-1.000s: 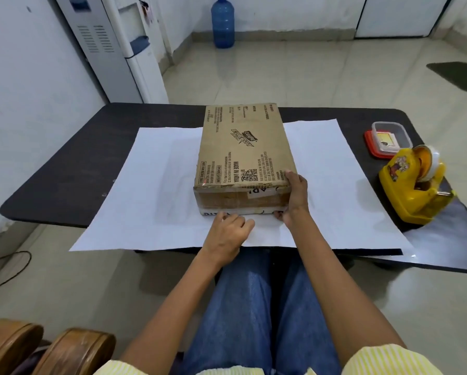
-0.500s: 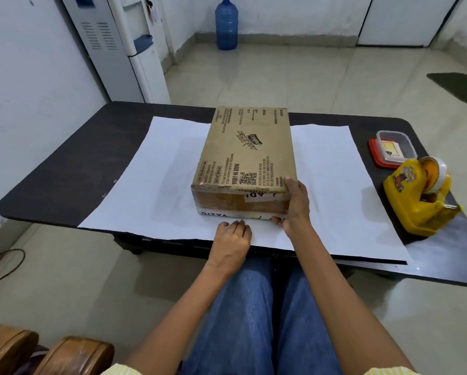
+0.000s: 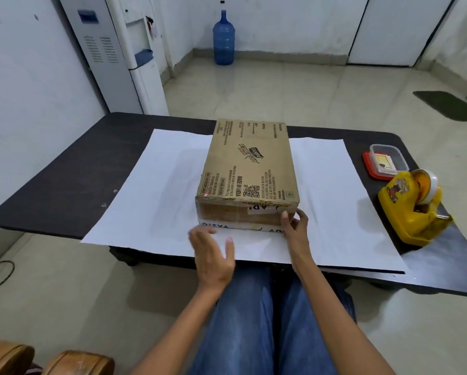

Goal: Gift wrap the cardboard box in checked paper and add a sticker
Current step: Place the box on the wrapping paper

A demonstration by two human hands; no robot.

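Observation:
A brown cardboard box [image 3: 247,169] with black print lies flat in the middle of a large sheet of paper [image 3: 156,190], white side up, on a dark table [image 3: 72,169]. My right hand [image 3: 294,228] touches the box's near right corner, fingers on its front face. My left hand [image 3: 213,255] hovers with straight fingers over the paper's near edge, just in front of the box, slightly blurred. The checked side of the paper is not visible.
A yellow tape dispenser [image 3: 410,207] stands at the table's right. Behind it sits a small clear container with a red lid [image 3: 383,163]. A water dispenser [image 3: 135,55] and a blue bottle [image 3: 223,40] stand on the floor beyond.
My left hand has lifted off the paper and shifted left. My right hand has slid off the box's top corner down to its front face. The box and paper stay put.

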